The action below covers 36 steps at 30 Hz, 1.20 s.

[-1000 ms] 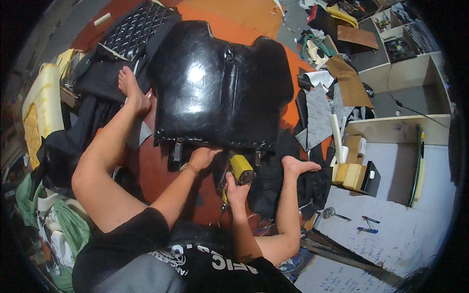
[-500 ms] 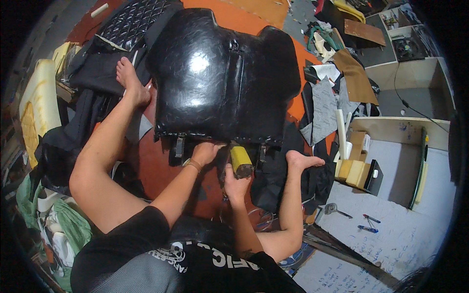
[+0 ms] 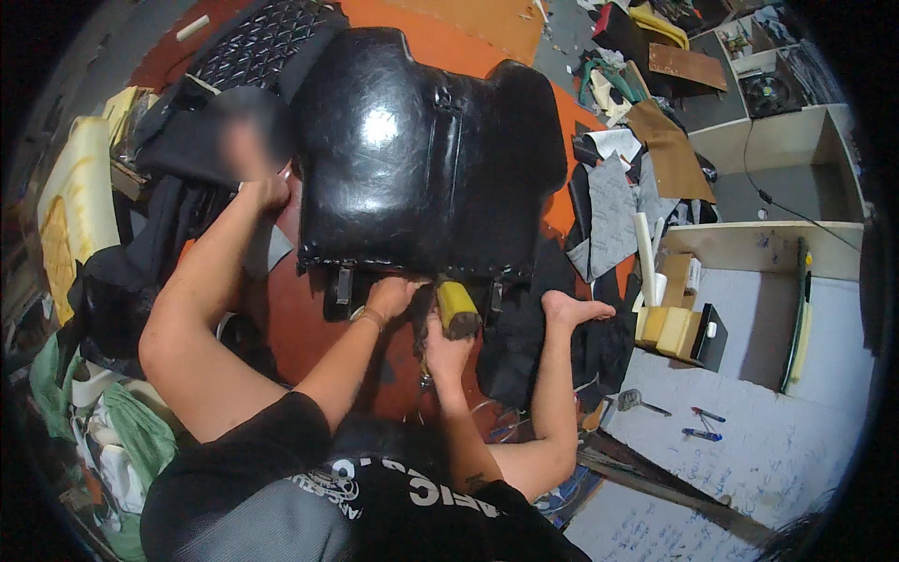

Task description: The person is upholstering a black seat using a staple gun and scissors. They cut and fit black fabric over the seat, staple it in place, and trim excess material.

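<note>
A glossy black upholstered seat piece [image 3: 375,178] lies between my legs, a seam strip running down its middle. Metal brackets [image 3: 345,284] stick out at its near edge. My left hand [image 3: 391,296] is at that edge, fingers closed against the black cover's rim; the fingertips are partly hidden under it. My right hand [image 3: 446,352] is wrapped round the handle of a yellow staple gun [image 3: 456,305] with a dark end cap. The staple gun's nose points at the seat's near edge, just right of my left hand, and is hidden from view.
Black fabric [image 3: 524,347] lies beside my right foot, and grey and brown offcuts [image 3: 609,215] are heaped at the right. A white board [image 3: 730,431] holds pens. Quilted black upholstery [image 3: 262,51] and yellowed foam [image 3: 80,206] lie at the left.
The staple gun and my right hand have shifted slightly down and left in the picture. The whole view has moved a little; my left hand stays at the seat's edge.
</note>
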{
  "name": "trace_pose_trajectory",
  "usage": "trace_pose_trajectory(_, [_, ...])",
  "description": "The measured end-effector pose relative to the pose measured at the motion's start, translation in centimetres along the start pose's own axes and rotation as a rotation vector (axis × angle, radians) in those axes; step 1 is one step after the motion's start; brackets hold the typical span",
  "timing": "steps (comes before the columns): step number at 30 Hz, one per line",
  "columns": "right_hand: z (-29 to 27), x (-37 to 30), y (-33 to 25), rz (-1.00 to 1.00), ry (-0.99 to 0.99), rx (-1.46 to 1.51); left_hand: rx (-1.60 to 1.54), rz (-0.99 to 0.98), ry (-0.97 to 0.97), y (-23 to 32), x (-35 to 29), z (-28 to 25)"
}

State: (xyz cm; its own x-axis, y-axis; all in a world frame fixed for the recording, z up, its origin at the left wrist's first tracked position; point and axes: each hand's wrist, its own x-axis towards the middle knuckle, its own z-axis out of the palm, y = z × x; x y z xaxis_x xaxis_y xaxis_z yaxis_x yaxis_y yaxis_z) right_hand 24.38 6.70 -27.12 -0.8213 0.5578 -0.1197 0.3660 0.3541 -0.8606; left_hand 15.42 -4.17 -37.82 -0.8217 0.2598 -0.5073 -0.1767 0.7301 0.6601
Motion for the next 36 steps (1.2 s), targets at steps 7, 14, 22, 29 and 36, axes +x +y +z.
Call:
trace_pose_trajectory(7, [1.0, -2.1, 0.6, 0.043, -0.048, 0.086, 0.009, 0.04, -0.026, -0.7, 0.4, 0.2])
trace_pose_trajectory(14, [1.7, -2.1, 0.2, 0.026, -0.097, 0.098, 0.049, 0.041, -0.04, -1.8, 1.2, 1.2])
trace_pose_trajectory(22, [2.7, -1.9, 0.7, 0.044, -0.098, 0.043, 0.059, 0.058, -0.02, -1.7, 1.2, 1.1])
trace_pose_trajectory(29, [2.5, -1.6, -0.4, 0.012, -0.153, -0.092, 0.087, 0.032, -0.094, -1.5, 0.9, 0.8])
trace_pose_trajectory(36, [2.5, -1.2, -3.0, 0.105, -0.187, -0.228, 0.094, 0.084, -0.094, -3.4, 1.5, 2.0])
